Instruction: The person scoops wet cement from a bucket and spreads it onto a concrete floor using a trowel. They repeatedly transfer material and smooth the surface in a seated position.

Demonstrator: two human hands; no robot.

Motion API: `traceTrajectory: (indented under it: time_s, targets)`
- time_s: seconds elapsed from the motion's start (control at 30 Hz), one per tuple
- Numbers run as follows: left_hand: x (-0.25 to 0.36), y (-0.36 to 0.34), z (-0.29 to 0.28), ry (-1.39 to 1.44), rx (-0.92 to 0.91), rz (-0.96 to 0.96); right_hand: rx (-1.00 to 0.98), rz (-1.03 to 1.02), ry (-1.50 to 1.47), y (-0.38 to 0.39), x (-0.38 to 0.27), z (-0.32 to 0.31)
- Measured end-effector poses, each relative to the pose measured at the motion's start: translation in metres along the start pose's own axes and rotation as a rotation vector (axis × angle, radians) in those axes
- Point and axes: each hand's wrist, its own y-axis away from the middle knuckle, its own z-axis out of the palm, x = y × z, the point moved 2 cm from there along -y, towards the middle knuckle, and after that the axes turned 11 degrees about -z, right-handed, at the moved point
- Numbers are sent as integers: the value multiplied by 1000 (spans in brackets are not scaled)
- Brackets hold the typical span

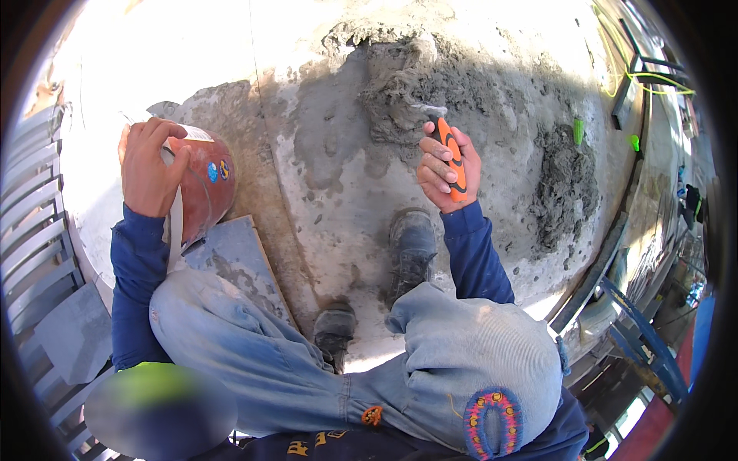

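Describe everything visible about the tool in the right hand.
The trowel has an orange handle with black trim, plastic or rubber by its look, and a grey metal blade smeared with wet mortar. The right hand wraps its fingers round the handle. The handle stands nearly upright in the picture, blade end pointing away from the person, into the grey mortar heap on the concrete floor.

The trowel (444,146) in the right hand (446,173) has a glossy orange and black plastic grip and a dull metal blade caked with grey mortar. The mortar heap (400,100) looks wet, coarse and lumpy. The left hand (150,165) grips a smooth, faintly shiny red plastic bucket (206,188). The concrete floor (338,184) is rough and matt; the grey tile (234,265) is smooth.
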Motion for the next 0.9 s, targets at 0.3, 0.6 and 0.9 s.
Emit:
traceTrajectory:
  time_s: [0.3,0.6,0.9]
  targets:
    - [-7,3,4,16,43,25,-118,-92,19,25,-9,4]
    - [-7,5,3,-14,-11,-30,-100,-71,105,30,-7,0]
    - [-6,3,4,-15,1,-14,17,256,485,43,27,-25]
